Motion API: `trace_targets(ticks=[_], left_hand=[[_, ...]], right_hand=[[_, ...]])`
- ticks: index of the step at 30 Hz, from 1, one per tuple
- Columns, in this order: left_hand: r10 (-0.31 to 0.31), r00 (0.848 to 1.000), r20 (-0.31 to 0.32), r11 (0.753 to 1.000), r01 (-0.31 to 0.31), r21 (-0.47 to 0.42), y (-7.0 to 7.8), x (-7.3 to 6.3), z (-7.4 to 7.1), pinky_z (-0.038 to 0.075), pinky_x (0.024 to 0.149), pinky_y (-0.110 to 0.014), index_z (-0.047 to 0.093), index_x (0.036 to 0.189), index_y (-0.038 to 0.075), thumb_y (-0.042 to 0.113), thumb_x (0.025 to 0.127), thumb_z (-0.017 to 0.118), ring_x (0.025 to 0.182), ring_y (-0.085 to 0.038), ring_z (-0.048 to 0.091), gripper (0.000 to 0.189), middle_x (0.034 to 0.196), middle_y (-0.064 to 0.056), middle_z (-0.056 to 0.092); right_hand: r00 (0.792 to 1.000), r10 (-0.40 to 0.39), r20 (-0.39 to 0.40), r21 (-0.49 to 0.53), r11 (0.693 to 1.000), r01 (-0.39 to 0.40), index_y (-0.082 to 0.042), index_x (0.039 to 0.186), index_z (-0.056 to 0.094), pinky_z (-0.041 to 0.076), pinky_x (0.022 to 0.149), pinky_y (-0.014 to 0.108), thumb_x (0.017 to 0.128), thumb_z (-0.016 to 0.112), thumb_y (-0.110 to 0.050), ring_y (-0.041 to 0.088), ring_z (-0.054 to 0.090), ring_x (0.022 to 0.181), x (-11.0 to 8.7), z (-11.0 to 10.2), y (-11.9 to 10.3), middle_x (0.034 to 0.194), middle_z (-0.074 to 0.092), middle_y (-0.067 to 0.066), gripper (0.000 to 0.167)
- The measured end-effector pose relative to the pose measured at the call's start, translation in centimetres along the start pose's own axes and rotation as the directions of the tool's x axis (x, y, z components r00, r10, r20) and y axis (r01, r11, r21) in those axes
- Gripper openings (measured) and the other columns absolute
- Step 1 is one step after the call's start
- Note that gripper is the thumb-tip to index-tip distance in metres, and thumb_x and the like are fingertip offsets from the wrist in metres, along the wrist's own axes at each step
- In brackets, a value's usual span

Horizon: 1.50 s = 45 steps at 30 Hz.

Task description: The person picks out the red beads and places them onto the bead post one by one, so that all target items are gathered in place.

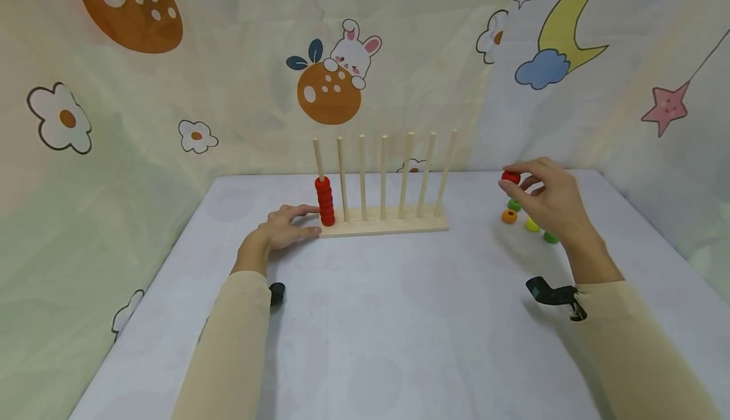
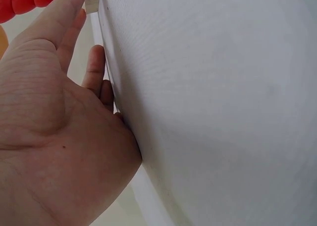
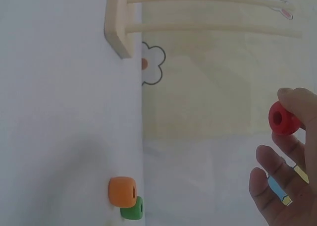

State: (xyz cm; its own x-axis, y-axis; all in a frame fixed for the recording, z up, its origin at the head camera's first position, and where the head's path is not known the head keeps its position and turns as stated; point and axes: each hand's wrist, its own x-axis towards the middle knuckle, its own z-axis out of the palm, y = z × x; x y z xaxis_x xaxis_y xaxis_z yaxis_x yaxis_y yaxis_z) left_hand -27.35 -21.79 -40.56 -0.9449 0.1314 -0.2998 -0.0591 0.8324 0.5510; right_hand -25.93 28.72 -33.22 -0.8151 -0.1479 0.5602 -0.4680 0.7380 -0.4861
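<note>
A wooden peg rack (image 1: 383, 229) stands upright at the back of the table, with several thin pegs on a flat base. Red beads (image 1: 324, 201) are stacked on its leftmost peg. At the base's left end, my left hand (image 1: 283, 225) rests its thumb and index finger, both fairly straight. The left wrist view shows the thumb reaching the base's end (image 2: 92, 1). To the right of the rack, my right hand (image 1: 549, 195) pinches a red bead (image 3: 283, 119) between thumb and index finger, above the table. The bead's hole shows in the right wrist view; the other fingers are loosely bent.
Below the right hand lie loose beads: an orange bead (image 1: 509, 216), a yellow bead (image 1: 532, 225), a green bead (image 1: 514, 205) and another green bead (image 1: 550, 237). A printed cloth (image 1: 245, 90) hangs behind the white table (image 1: 365, 318).
</note>
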Motion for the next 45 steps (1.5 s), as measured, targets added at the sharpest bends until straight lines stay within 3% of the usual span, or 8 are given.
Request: trace_targets(ticks=[6,20,30,40,45], left_hand=[[-0.015,1.0,0.003,1.0,0.015,-0.008,-0.2,-0.1,0.0,0.026,0.109,-0.076,0.045,0.152,0.043,0.059,0.091,0.066,0.147,-0.042,0.02,0.067,0.162,-0.01,0.031],[-0.006,1.0,0.013,1.0,0.006,-0.023,-0.3,-0.3,-0.3,0.027,0.109,-0.075,0.046,0.151,0.044,0.06,0.09,0.067,0.146,-0.041,0.021,0.066,0.16,-0.009,0.032],[-0.004,1.0,0.016,1.0,0.005,-0.023,0.1,-0.1,-0.4,0.027,0.109,-0.074,0.047,0.15,0.044,0.06,0.091,0.066,0.145,-0.041,0.022,0.064,0.159,-0.009,0.033],[0.007,1.0,0.018,1.0,-0.007,-0.026,0.1,0.1,-0.3,0.026,0.11,-0.073,0.047,0.15,0.044,0.059,0.092,0.066,0.145,-0.04,0.022,0.063,0.159,-0.008,0.033],[-0.003,1.0,0.017,1.0,0.003,-0.029,0.1,0.1,-0.3,0.025,0.11,-0.074,0.047,0.151,0.044,0.058,0.092,0.066,0.146,-0.041,0.021,0.063,0.16,-0.009,0.032]], right_hand=[[0.999,-0.038,-0.006,0.021,0.999,0.038,-0.007,0.123,0.073,0.044,0.072,0.007,0.092,0.079,-0.015,0.002,0.054,0.083,0.4,0.8,-1.0,0.107,0.065,0.009,0.032],[0.989,-0.143,-0.047,0.176,0.973,0.149,-0.005,0.112,0.073,0.049,0.07,0.011,0.087,0.082,-0.006,0.005,0.059,0.077,1.8,2.7,-3.3,0.099,0.064,0.004,0.027],[0.986,-0.168,-0.015,0.137,0.976,0.169,-0.007,0.112,0.073,0.051,0.066,0.02,0.087,0.083,-0.009,0.008,0.059,0.078,1.6,4.0,-4.7,0.093,0.062,0.004,0.027],[0.973,-0.232,-0.005,0.197,0.953,0.228,-0.005,0.108,0.073,0.049,0.064,0.013,0.086,0.083,-0.007,0.012,0.06,0.076,1.7,5.2,-6.2,0.095,0.063,0.003,0.024],[0.969,-0.245,-0.009,0.217,0.946,0.241,-0.006,0.108,0.074,0.05,0.062,0.018,0.086,0.083,-0.008,0.014,0.06,0.075,2.0,5.9,-6.8,0.095,0.063,0.003,0.024]])
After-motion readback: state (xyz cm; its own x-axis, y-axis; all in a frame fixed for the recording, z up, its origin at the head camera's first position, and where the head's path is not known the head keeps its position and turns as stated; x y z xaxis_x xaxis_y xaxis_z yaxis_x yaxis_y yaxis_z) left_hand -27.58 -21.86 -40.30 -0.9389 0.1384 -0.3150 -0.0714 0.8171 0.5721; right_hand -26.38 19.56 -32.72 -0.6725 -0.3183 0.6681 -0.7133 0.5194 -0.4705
